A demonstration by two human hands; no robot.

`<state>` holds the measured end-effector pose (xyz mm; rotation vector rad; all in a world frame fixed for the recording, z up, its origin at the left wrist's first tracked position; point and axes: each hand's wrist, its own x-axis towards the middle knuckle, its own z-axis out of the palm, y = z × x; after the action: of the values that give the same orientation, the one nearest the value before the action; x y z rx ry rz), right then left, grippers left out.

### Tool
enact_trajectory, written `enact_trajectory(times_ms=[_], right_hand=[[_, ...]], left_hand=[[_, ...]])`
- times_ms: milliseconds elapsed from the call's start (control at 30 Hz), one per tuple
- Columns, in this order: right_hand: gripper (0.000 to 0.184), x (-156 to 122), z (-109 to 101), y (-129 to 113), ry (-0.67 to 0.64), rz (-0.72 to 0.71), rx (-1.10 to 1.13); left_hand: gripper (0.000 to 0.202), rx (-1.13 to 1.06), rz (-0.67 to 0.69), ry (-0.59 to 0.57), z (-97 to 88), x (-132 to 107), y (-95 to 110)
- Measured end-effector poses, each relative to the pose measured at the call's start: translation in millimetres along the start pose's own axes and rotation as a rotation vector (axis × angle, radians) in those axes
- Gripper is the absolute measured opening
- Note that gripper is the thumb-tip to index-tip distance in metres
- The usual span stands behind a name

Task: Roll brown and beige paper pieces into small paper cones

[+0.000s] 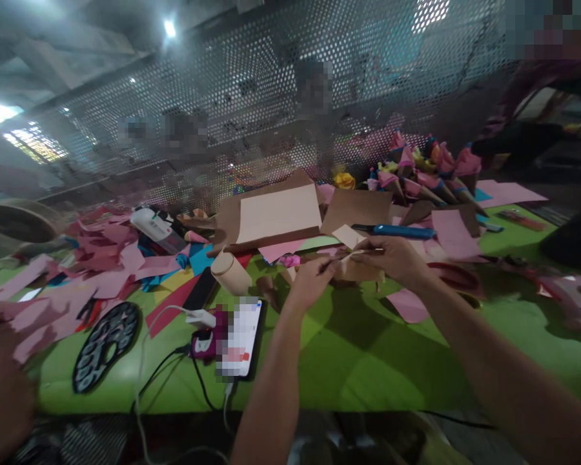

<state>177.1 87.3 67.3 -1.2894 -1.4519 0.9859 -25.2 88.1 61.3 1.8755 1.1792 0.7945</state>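
Observation:
Over the green table, my left hand (314, 279) and my right hand (396, 256) are close together with fingers pinched. Between them is a piece of brown paper (358, 270), gripped from both sides; its exact shape is blurred. Just beyond my right hand lies a blue utility knife (401, 231), with a small cream paper piece (348, 236) near its tip. A small pink paper flower (289, 260) lies by my left hand. Left of it stands a roll of tan paper (230, 272). A pink paper piece (408, 305) rests below my right wrist.
A phone (244, 339) on a cable and a purple power strip (204, 345) sit left of my forearm. Brown cardboard (358, 208) lies behind. Paper-flower cones (426, 171) are piled back right, pink scraps (111, 248) left. Another person's hand (4, 387) shows at left.

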Motion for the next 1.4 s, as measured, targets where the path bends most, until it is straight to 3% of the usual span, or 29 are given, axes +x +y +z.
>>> enact_trajectory(times_ms=[233,433,500,667,733,867,967,1100,1233,1400], right_hand=[[0.032,-1.2,1.4,-1.0,-0.044,-0.024,0.077],[0.033,-0.5,-1.9,-0.8,0.045,-0.015,0.048],[0.031,-1.1,-2.8,0.0,0.111,-0.042,0.044],[0.028,0.2,-3.9,6.6,0.419,-0.134,0.177],[0.03,1.3,-2.3,9.3,0.357,-0.047,0.278],[0.036,1.7,2.8,7.8,0.092,0.193,0.541],[0.026,0.6,5.6,3.7,0.066,0.236,0.665],[0.02,-2.1,10.3,4.3,0.029,0.163,0.506],[0.015,-3.9,14.1,11.6,0.075,0.08,0.357],[0.021,-0.9,8.8,19.7,0.376,-0.196,-0.023]], left_hand=[[0.026,0.01,-0.015,0.062,5.0,0.9,-1.8],[0.024,0.03,-0.008,0.099,3.4,0.6,-2.2],[0.022,0.011,-0.013,0.139,2.8,2.1,-2.8],[0.02,-0.145,-0.105,0.303,1.6,5.8,-3.4],[0.02,-0.256,-0.13,0.324,2.3,5.8,-2.6],[0.02,-0.419,-0.151,0.316,4.9,4.8,-0.5],[0.024,-0.525,-0.205,0.273,6.5,4.7,-0.2],[0.026,-0.58,-0.221,0.236,8.0,5.3,-1.7],[0.026,-0.455,-0.143,0.196,10.6,5.0,-2.9],[0.026,-0.475,-0.139,0.193,13.0,4.8,-3.6]])
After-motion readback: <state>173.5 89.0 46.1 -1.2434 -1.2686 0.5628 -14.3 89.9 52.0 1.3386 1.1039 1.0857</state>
